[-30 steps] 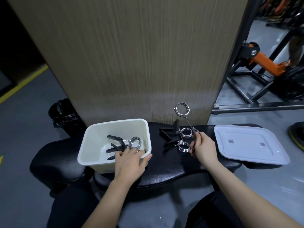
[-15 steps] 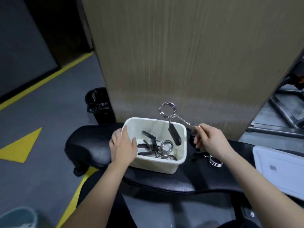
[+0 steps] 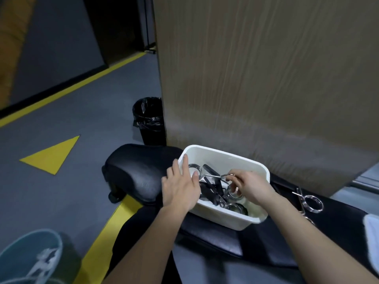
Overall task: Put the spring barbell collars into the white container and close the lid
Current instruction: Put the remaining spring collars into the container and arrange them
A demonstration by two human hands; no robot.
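Note:
The white container (image 3: 222,158) stands on a black padded bench (image 3: 135,171). My left hand (image 3: 181,186) grips its left rim. Inside the container, my right hand (image 3: 249,186) pinches the wire handle of a chrome spring collar (image 3: 195,169), whose ring lies by the left wall. Several other collars with black handle grips (image 3: 213,191) lie in the container. One more chrome collar (image 3: 310,202) lies on the bench to the right. A corner of the white lid (image 3: 372,226) shows at the right edge.
A wood-grain panel (image 3: 266,78) rises right behind the container. A black bin with a bag (image 3: 149,121) stands on the grey floor to the left. Yellow floor markings (image 3: 51,154) lie left of the bench. My shoe (image 3: 30,257) shows bottom left.
My right hand has carried the collar from above the bench down into the container. My left hand has shifted to the container's left rim. The view has swung left.

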